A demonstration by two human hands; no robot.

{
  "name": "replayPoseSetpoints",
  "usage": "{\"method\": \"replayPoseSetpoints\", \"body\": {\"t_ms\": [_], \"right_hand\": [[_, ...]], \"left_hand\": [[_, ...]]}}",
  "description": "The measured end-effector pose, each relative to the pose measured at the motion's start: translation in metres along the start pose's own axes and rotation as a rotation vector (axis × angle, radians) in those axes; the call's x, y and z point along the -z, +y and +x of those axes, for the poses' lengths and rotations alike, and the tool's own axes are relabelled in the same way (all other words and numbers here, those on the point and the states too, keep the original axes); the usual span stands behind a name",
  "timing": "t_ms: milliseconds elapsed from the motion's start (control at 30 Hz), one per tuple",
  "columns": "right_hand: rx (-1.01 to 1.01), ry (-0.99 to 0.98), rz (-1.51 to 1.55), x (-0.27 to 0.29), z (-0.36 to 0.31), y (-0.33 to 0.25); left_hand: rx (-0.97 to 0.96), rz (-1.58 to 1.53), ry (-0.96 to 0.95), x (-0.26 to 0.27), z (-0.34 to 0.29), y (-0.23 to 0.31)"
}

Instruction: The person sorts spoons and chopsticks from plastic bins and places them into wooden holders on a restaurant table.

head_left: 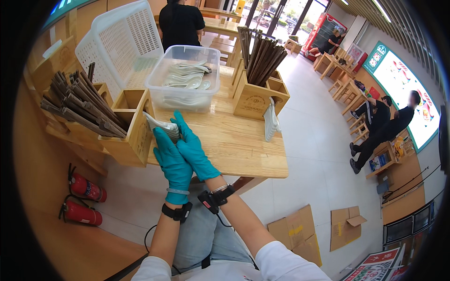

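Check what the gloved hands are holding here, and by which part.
Both the left hand and right hand grip a stack of white spoons; the hands cover the near end, so the exact part cannot be told.

The room is bright. Daylight comes in from the glass doors [281, 14] far above the hands, and the pale floor [309, 140] to the right of the right hand [192, 147] shines with it. A lit wall screen [408, 89] glows far to the right. Under the table [234, 140], just below the left hand [172, 161], it is darker. The picture is sharp in the middle. Straight edges bend near the rim, and the corners are black.
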State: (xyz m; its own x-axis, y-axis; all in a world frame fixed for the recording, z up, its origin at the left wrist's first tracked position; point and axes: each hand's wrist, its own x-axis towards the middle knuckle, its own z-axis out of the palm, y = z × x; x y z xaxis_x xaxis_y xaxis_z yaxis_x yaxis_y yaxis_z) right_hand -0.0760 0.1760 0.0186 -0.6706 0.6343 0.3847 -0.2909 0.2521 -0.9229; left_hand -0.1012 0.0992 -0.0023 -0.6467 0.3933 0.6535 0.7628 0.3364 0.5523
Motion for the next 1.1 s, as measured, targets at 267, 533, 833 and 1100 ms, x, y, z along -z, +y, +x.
{"method": "replayPoseSetpoints", "body": {"t_ms": [267, 533, 833, 1100], "right_hand": [[0.123, -0.041, -0.167, 0.000, 0.000, 0.002], [0.135, -0.072, -0.119, -0.004, -0.002, 0.001], [0.103, -0.117, 0.046, -0.002, -0.002, -0.003], [0.073, -0.090, 0.038, -0.005, -0.006, -0.007]], "left_hand": [[-0.010, -0.090, 0.036, 0.005, 0.015, 0.006], [-0.056, -0.052, -0.027, 0.001, 0.012, -0.004], [-0.033, 0.075, -0.117, 0.002, 0.011, 0.001], [-0.007, 0.138, -0.175, -0.002, 0.011, -0.004]]}}
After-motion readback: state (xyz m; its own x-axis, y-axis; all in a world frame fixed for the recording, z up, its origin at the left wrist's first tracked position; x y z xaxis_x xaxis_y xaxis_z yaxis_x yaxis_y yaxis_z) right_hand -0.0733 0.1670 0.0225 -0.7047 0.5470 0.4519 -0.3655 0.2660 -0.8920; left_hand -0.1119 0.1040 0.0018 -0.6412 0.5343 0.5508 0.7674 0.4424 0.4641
